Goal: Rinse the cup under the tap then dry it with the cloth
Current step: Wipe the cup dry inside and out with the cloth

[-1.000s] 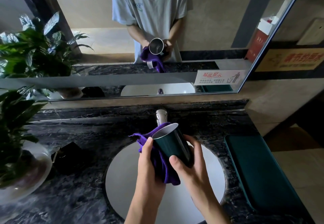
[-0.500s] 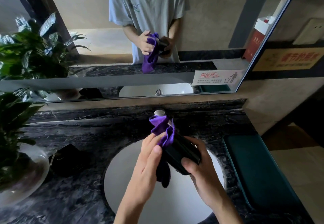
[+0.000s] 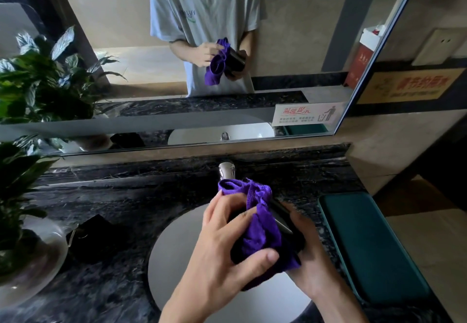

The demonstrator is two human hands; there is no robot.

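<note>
We hold the cup (image 3: 285, 218) over the sink (image 3: 177, 254), just in front of the tap (image 3: 226, 170). Our left hand (image 3: 219, 254) has a tight grip on the purple cloth (image 3: 261, 224) and presses it on the cup. Our right hand (image 3: 313, 267) wraps around the cup from below.
</note>
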